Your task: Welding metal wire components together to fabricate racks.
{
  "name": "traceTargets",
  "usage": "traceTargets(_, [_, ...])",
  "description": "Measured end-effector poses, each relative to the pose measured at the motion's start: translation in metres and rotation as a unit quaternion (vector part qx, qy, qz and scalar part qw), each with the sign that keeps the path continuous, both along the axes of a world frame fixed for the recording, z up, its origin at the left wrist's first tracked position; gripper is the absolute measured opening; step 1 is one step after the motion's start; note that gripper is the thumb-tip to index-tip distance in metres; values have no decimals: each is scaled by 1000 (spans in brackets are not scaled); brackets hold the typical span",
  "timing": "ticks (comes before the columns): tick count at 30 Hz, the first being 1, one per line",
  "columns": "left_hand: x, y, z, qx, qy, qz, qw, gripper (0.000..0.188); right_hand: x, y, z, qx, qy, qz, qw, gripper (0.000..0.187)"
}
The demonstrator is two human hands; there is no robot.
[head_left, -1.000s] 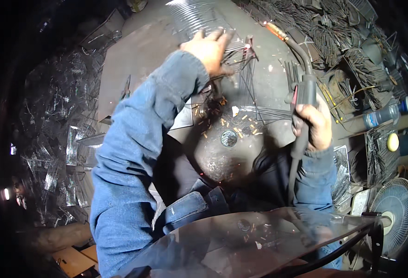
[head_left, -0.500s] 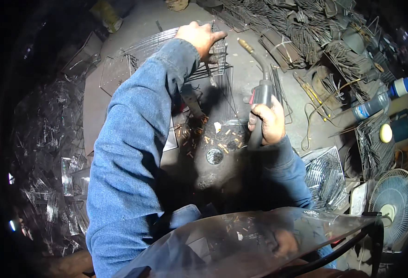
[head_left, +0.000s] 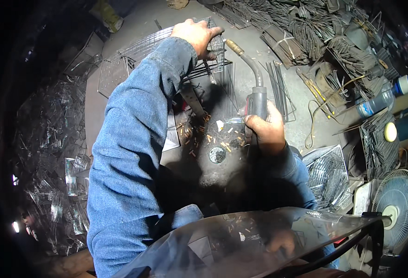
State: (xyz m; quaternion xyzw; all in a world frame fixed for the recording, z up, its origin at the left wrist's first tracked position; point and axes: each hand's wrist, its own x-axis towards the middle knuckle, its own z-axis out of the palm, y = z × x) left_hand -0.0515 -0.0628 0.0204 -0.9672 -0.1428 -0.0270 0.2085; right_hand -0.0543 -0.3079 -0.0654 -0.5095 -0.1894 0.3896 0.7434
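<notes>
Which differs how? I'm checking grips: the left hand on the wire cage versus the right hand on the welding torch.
The left hand reaches far forward, fingers spread over the silver wire mesh cage; the right hand sits close in, fist wrapped round the grey curved-neck welding torch. Both are bare, with blue denim sleeves.

This is a metal workshop for wire welding. A welding torch (head_left: 255, 95) lies over a scorched tabletop (head_left: 134, 28), with wire grid cages (head_left: 329, 173) and bundled rods (head_left: 305, 28) heaped around. A standing fan (head_left: 396, 206) sits near right.

Left hand (head_left: 195, 36) grips wire cage (head_left: 134, 55); right hand (head_left: 265, 132) holds welding torch (head_left: 255, 88).
</notes>
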Motion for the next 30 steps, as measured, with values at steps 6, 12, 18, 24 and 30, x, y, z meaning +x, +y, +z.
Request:
traceTargets(6, [2, 30, -2, -72, 13, 16, 997, 31, -2, 5, -6, -9, 30, 13, 999, 21])
traceTargets(12, [9, 32, -10, -23, 21, 16, 999, 27, -1, 5, -7, 0, 8, 7, 1000, 19])
traceTargets(18, [0, 0, -2, -3, 15, 26, 1000, 72, -2, 5, -7, 5, 5, -15, 1000, 22])
traceTargets(24, [-7, -4, -2, 14, 6, 12, 1000, 73, -3, 0, -9, -11, -25, -2, 1000, 28])
traceTargets(30, [-25, -4, -8, -4, -4, -22, 1000, 74, 8, -32, -7, 8, 5, 6, 1000, 36])
